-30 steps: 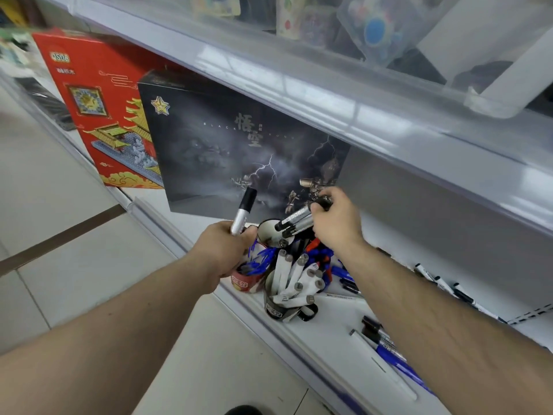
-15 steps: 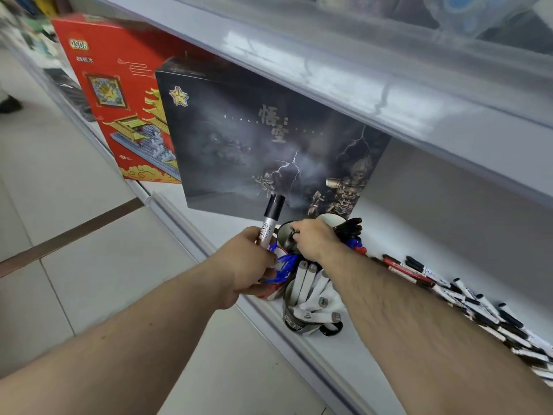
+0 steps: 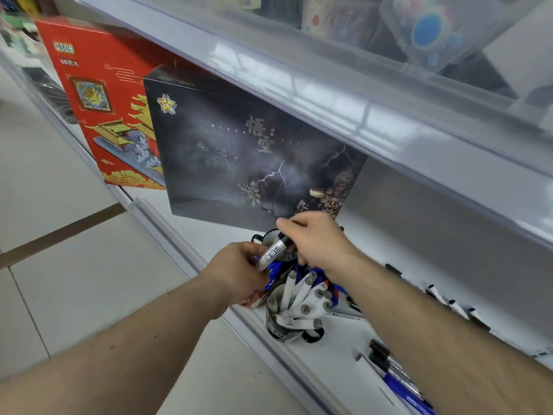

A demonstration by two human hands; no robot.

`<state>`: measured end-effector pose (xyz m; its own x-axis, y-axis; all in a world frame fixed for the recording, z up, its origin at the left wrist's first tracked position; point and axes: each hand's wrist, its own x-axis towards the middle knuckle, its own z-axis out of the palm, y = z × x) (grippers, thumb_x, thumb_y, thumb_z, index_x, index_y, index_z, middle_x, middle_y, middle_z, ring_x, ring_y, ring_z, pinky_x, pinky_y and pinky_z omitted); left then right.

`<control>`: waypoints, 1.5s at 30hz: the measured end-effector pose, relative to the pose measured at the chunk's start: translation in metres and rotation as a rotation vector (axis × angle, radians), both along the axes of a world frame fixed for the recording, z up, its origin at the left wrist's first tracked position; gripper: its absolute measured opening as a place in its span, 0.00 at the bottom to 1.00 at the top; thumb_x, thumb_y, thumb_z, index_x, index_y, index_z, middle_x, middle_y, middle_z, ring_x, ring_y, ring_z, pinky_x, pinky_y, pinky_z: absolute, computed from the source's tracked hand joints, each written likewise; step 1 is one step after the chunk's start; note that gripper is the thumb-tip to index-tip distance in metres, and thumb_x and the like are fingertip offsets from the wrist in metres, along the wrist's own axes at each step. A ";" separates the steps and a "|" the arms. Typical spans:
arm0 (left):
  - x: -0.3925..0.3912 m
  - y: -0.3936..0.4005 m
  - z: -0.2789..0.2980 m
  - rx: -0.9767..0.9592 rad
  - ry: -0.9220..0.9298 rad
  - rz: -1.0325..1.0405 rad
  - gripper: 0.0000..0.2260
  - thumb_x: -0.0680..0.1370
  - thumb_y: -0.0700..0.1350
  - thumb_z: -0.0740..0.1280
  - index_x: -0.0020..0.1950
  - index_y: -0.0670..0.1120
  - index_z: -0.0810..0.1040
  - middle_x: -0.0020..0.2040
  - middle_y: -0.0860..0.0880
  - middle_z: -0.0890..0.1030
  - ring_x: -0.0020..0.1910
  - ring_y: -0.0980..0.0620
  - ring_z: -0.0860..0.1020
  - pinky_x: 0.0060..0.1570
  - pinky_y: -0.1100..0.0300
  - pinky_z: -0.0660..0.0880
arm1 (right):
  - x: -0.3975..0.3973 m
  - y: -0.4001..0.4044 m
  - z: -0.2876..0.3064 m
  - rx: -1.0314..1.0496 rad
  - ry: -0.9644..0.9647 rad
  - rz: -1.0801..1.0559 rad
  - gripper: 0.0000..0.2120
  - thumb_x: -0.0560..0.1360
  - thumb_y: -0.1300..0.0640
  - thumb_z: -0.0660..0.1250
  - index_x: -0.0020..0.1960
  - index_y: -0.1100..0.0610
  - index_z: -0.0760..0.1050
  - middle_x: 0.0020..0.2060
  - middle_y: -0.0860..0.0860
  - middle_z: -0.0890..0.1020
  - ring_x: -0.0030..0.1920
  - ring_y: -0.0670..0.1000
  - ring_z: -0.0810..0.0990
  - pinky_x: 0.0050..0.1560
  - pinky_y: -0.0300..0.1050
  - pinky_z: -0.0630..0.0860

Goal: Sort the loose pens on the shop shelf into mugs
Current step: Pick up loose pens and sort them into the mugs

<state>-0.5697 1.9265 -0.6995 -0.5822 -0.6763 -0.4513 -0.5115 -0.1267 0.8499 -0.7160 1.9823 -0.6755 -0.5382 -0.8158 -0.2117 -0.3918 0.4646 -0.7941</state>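
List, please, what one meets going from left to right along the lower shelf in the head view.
Red box → dark box → left hand gripping a silver marker → right hand → mug of white pens → loose pens on the shelf.

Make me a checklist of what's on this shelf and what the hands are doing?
Surface: white shelf.
Job's things: silver marker; mug of white pens; blue pens; loose pens on the shelf.
Clutter: black box, red box.
Hands: left hand and right hand both grip the silver marker.
Cables: nothing seen.
Surroundings: tiled floor, upper shelf.
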 end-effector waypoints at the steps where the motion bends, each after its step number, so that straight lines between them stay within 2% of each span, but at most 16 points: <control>1: 0.000 0.001 0.001 -0.015 -0.014 -0.009 0.15 0.74 0.32 0.68 0.51 0.50 0.82 0.41 0.43 0.81 0.36 0.46 0.77 0.37 0.58 0.76 | 0.003 0.001 -0.006 -0.008 0.041 -0.007 0.17 0.79 0.45 0.64 0.37 0.55 0.77 0.26 0.50 0.76 0.25 0.49 0.72 0.29 0.41 0.67; 3: 0.000 0.001 0.003 -0.069 -0.049 0.003 0.16 0.73 0.34 0.69 0.58 0.47 0.81 0.46 0.46 0.83 0.41 0.46 0.80 0.35 0.63 0.74 | 0.004 0.005 -0.011 -0.024 0.142 -0.059 0.16 0.80 0.47 0.63 0.36 0.53 0.75 0.28 0.48 0.76 0.28 0.48 0.72 0.29 0.41 0.67; 5: 0.002 -0.002 0.004 -0.108 -0.077 0.058 0.21 0.72 0.36 0.72 0.64 0.46 0.77 0.54 0.48 0.81 0.50 0.48 0.80 0.43 0.62 0.74 | -0.006 0.010 -0.007 -0.114 0.186 -0.172 0.11 0.81 0.48 0.61 0.46 0.51 0.78 0.34 0.44 0.78 0.33 0.43 0.74 0.31 0.37 0.69; 9: 0.005 -0.005 0.008 -0.059 -0.049 0.124 0.24 0.72 0.36 0.74 0.67 0.43 0.74 0.58 0.47 0.78 0.51 0.49 0.78 0.42 0.61 0.75 | -0.032 0.014 -0.010 -0.194 0.223 -0.301 0.16 0.83 0.51 0.60 0.68 0.53 0.75 0.55 0.46 0.81 0.56 0.49 0.79 0.53 0.36 0.71; 11: 0.005 -0.007 0.009 -0.065 -0.053 0.141 0.24 0.71 0.36 0.74 0.66 0.43 0.75 0.60 0.46 0.78 0.53 0.47 0.78 0.47 0.59 0.76 | -0.038 0.012 -0.020 -0.146 0.271 -0.244 0.20 0.82 0.51 0.61 0.73 0.53 0.71 0.57 0.50 0.81 0.50 0.49 0.80 0.50 0.36 0.73; 13: 0.003 -0.007 0.010 -0.065 -0.053 0.146 0.23 0.70 0.36 0.74 0.65 0.43 0.75 0.59 0.46 0.79 0.53 0.47 0.78 0.47 0.59 0.76 | -0.038 0.005 -0.029 -0.086 0.308 -0.186 0.20 0.81 0.52 0.64 0.72 0.53 0.71 0.52 0.49 0.80 0.39 0.45 0.77 0.39 0.35 0.72; 16: 0.000 -0.005 0.012 -0.073 -0.048 0.123 0.22 0.71 0.35 0.74 0.64 0.43 0.76 0.57 0.46 0.80 0.51 0.46 0.79 0.44 0.59 0.77 | -0.039 -0.013 -0.048 -0.013 0.363 -0.124 0.18 0.79 0.55 0.67 0.69 0.52 0.76 0.56 0.52 0.83 0.48 0.52 0.80 0.48 0.43 0.77; 19: -0.003 -0.003 0.013 -0.100 -0.072 0.081 0.19 0.71 0.35 0.73 0.61 0.44 0.78 0.57 0.44 0.81 0.55 0.44 0.80 0.52 0.53 0.79 | -0.036 -0.031 -0.066 0.154 0.455 0.004 0.16 0.78 0.57 0.67 0.65 0.52 0.78 0.59 0.55 0.82 0.58 0.57 0.79 0.56 0.46 0.77; 23: -0.006 -0.002 0.014 -0.121 -0.093 0.029 0.21 0.72 0.35 0.72 0.64 0.45 0.77 0.55 0.49 0.80 0.50 0.49 0.78 0.46 0.60 0.77 | -0.040 -0.046 -0.093 0.404 0.671 0.203 0.09 0.77 0.56 0.66 0.54 0.51 0.82 0.52 0.54 0.83 0.55 0.58 0.79 0.48 0.44 0.74; 26: -0.010 0.000 0.013 -0.142 -0.101 0.015 0.21 0.71 0.35 0.73 0.63 0.46 0.77 0.54 0.49 0.80 0.51 0.49 0.79 0.49 0.59 0.77 | -0.049 -0.048 -0.095 0.475 0.690 0.259 0.12 0.79 0.56 0.60 0.58 0.53 0.79 0.56 0.55 0.81 0.57 0.58 0.79 0.50 0.47 0.72; 29: -0.018 0.009 0.016 -0.188 -0.110 -0.049 0.21 0.71 0.35 0.72 0.63 0.46 0.76 0.55 0.50 0.80 0.52 0.49 0.79 0.51 0.58 0.78 | -0.053 -0.032 -0.067 0.408 0.709 0.317 0.15 0.81 0.56 0.59 0.65 0.55 0.77 0.63 0.53 0.79 0.62 0.57 0.77 0.60 0.50 0.73; 32: -0.031 0.025 0.021 -0.253 -0.113 -0.162 0.22 0.72 0.37 0.71 0.65 0.47 0.74 0.53 0.52 0.78 0.52 0.49 0.79 0.51 0.56 0.78 | -0.051 0.005 -0.041 0.229 0.510 0.229 0.18 0.82 0.57 0.61 0.72 0.52 0.73 0.73 0.44 0.71 0.73 0.49 0.68 0.70 0.39 0.61; 35: -0.049 0.048 0.027 -0.361 -0.126 -0.288 0.21 0.71 0.39 0.72 0.63 0.46 0.75 0.52 0.50 0.80 0.49 0.50 0.79 0.49 0.58 0.78 | -0.051 0.057 -0.027 0.066 0.438 0.081 0.15 0.80 0.55 0.65 0.65 0.48 0.79 0.67 0.43 0.77 0.67 0.46 0.75 0.70 0.43 0.68; 38: -0.071 0.077 0.029 -0.399 -0.115 -0.436 0.18 0.70 0.39 0.72 0.59 0.45 0.76 0.49 0.49 0.81 0.45 0.50 0.79 0.45 0.59 0.78 | -0.065 0.126 -0.018 0.035 0.320 -0.121 0.09 0.78 0.56 0.67 0.55 0.51 0.85 0.53 0.44 0.85 0.47 0.43 0.80 0.57 0.43 0.76; 42: -0.095 0.117 0.031 -0.418 -0.157 -0.700 0.25 0.71 0.43 0.74 0.66 0.51 0.71 0.59 0.53 0.77 0.53 0.50 0.78 0.51 0.57 0.78 | -0.095 0.225 -0.023 0.091 0.317 -0.339 0.08 0.78 0.56 0.68 0.46 0.55 0.85 0.42 0.47 0.85 0.43 0.48 0.82 0.48 0.40 0.75; 45: -0.106 0.139 0.031 -0.409 -0.207 -0.841 0.32 0.73 0.44 0.74 0.74 0.49 0.65 0.61 0.52 0.74 0.54 0.51 0.76 0.51 0.60 0.74 | -0.107 0.280 -0.041 0.294 0.327 -0.350 0.08 0.77 0.55 0.67 0.47 0.54 0.85 0.43 0.49 0.85 0.42 0.49 0.80 0.45 0.40 0.74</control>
